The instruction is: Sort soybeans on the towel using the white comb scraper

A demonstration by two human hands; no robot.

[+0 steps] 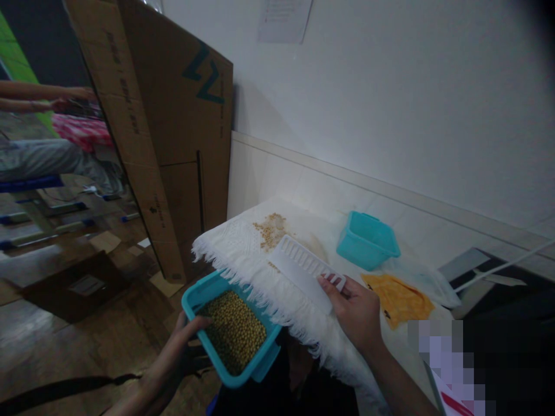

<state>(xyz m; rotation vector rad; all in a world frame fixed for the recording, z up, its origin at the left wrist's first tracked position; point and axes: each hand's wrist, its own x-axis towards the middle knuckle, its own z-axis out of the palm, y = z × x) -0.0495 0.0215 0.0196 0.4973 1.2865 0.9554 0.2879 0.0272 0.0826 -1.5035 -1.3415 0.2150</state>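
My left hand (184, 341) grips the near rim of a teal tub (260, 361) filled with yellowish beans (234, 332), held just below the fringed edge of a white towel (243, 245). My right hand (353, 309) holds a flat white slotted plastic piece (299, 268) that rests on the towel. A small heap of loose beans (271, 228) lies on the towel beyond the plastic piece.
An empty teal tub (367, 240) stands on the table by the wall. An orange cloth (396, 297) lies to its right front. A tall cardboard box (173, 127) leans at the left. Another person's arms (47, 95) show far left.
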